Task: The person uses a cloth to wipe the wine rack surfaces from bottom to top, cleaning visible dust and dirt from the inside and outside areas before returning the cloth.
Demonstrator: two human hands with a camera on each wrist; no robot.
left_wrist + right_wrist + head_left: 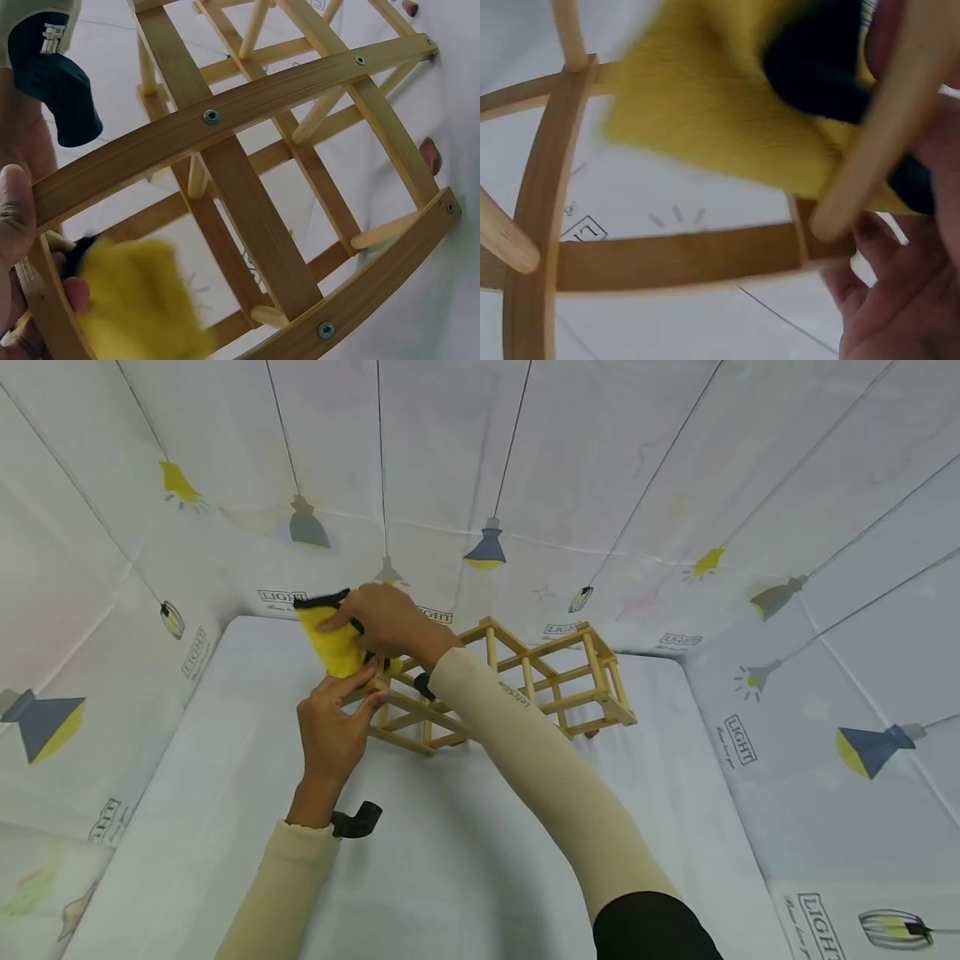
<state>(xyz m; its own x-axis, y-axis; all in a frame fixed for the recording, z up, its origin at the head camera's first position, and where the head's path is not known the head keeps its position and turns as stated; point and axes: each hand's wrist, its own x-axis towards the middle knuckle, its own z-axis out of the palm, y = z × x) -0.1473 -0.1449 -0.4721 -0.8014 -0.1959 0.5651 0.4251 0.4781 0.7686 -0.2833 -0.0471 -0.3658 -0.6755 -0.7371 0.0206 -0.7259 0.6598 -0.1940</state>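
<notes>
Working remotely, I pinch the wooden rack (528, 677) by its left end with my left hand (330, 727), over the white table (420, 860), my right hand (393, 620) gripping the yellow cloth (333, 645) (best drawn, I judge, snugly along each slat (255, 217)).

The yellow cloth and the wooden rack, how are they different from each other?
Colour: the yellow cloth is bright yellow, while the wooden rack is light brown.
Shape: the yellow cloth is a soft-looking sheet, but the wooden rack is a frame of bars with gaps between them.
Size: the yellow cloth is smaller than the wooden rack.
Both are held: the right hand grips the yellow cloth, the left hand the wooden rack.
</notes>
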